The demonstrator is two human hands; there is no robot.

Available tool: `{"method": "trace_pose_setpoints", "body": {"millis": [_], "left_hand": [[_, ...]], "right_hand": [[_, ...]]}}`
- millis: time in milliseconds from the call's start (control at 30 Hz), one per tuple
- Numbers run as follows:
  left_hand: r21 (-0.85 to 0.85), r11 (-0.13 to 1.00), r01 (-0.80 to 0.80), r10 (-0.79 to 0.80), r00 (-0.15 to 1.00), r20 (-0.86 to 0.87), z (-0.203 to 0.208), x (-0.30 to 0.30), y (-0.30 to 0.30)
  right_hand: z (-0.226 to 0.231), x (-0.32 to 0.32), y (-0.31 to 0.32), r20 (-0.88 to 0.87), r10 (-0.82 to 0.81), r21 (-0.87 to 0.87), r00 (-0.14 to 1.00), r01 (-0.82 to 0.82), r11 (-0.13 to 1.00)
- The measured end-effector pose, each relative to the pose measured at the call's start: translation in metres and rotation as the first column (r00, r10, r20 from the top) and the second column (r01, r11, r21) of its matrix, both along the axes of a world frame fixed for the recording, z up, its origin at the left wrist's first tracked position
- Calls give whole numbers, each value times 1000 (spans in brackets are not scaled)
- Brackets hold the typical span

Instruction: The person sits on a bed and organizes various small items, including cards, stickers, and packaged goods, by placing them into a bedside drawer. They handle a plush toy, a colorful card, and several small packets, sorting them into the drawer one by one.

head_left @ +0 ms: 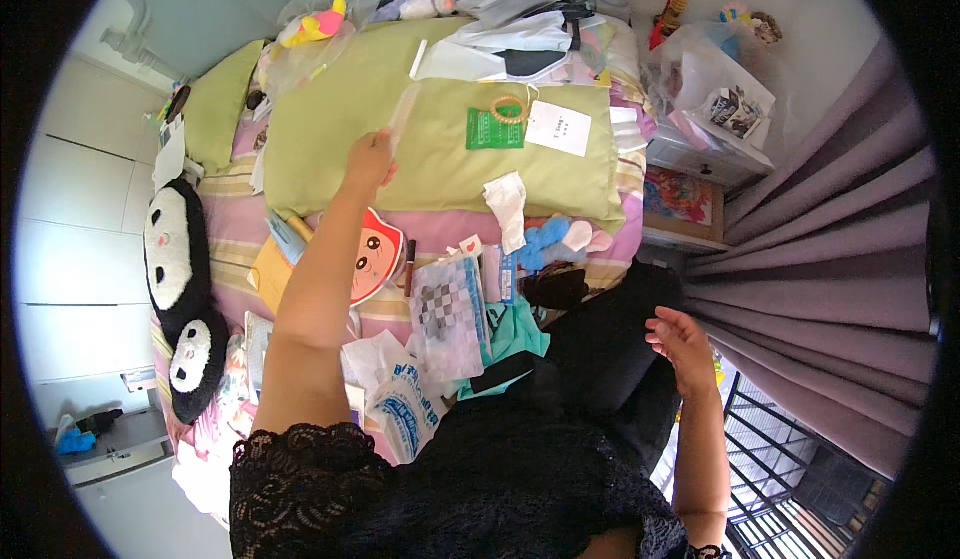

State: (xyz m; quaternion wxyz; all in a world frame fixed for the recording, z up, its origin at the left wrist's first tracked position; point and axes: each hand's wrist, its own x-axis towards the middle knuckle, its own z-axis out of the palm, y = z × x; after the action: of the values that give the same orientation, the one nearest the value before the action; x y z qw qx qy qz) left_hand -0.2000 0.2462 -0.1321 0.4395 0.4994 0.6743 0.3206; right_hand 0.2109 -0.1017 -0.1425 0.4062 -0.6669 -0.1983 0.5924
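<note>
My left hand [371, 161] reaches over the green pillow [320, 149], its fingers closed on the near end of a thin translucent strip [405, 114]. What exactly the strip is I cannot make out. To the right of it on the pillow lie a green packet [484, 137], a beaded bracelet [508, 110] partly over it, and a white tag card [560, 128]. A crumpled white tissue [506, 209] hangs at the pillow's near edge. My right hand [682, 349] is held up beside my dark trouser leg, fingers loosely bent and apart, with nothing seen in it.
Near me on the striped bed are a red cartoon-face fan [374, 259], a checkered plastic pouch [447, 319], a white plastic bag [400, 389] and a dark sunglasses-like item [556, 286]. Panda plushes [178, 249] line the left edge. A nightstand [705, 159] and curtain [830, 229] stand right.
</note>
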Motion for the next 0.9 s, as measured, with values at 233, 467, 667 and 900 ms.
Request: {"method": "trace_pose_setpoints", "body": {"millis": [233,467,667,900], "left_hand": [[-3,939,344,-291,789,-541,-27,-60,-34],[-38,779,626,-274,284,-919,11,-4,-32],[530,343,776,-109,593,-798,-3,115,1],[588,503,634,-117,724,-680,2,119,35]], "right_hand": [[6,-20,23,1,81,34,997,-81,996],[6,-15,13,54,96,51,994,-99,994],[5,-18,5,37,51,16,998,-52,999],[13,-12,-1,40,25,36,999,-26,999]]}}
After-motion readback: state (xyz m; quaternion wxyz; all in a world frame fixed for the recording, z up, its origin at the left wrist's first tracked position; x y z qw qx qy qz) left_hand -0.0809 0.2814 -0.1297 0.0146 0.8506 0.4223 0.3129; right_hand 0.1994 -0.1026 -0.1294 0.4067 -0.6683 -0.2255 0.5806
